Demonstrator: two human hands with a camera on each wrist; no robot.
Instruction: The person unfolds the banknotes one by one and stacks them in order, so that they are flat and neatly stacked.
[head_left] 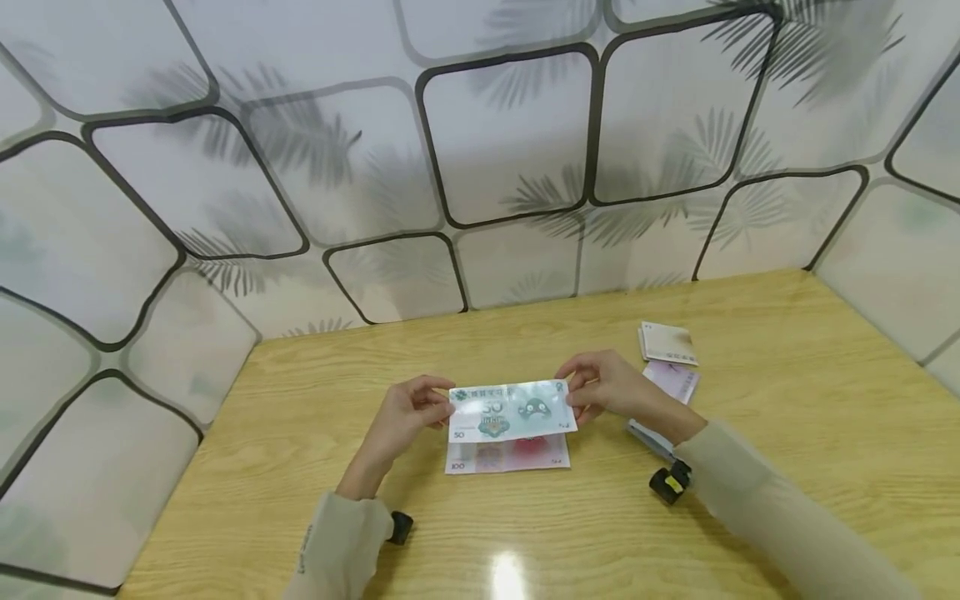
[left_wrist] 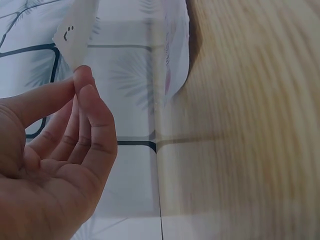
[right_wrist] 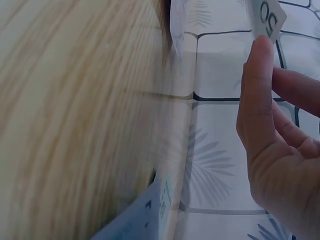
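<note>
left hand [head_left: 399, 421] pinches left end of green note [head_left: 513, 412] | right hand [head_left: 611, 387] pinches right end | green note between them, over pink note [head_left: 506, 457] on table [head_left: 285, 442]

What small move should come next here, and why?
Probably lower the green 50 note onto the pink 100 note: the left hand and right hand pinch its opposite ends, it overlaps the pink note in the head view, and the wrist views show a gap between them.

Pale walls [head_left: 517, 142] with dark rounded outlines [head_left: 594, 125] and grey fronds [head_left: 551, 195] border a wood-grained bench [head_left: 300, 433] along its far, left and right edges; glare [head_left: 508, 577] shines toward its near edge.
</note>
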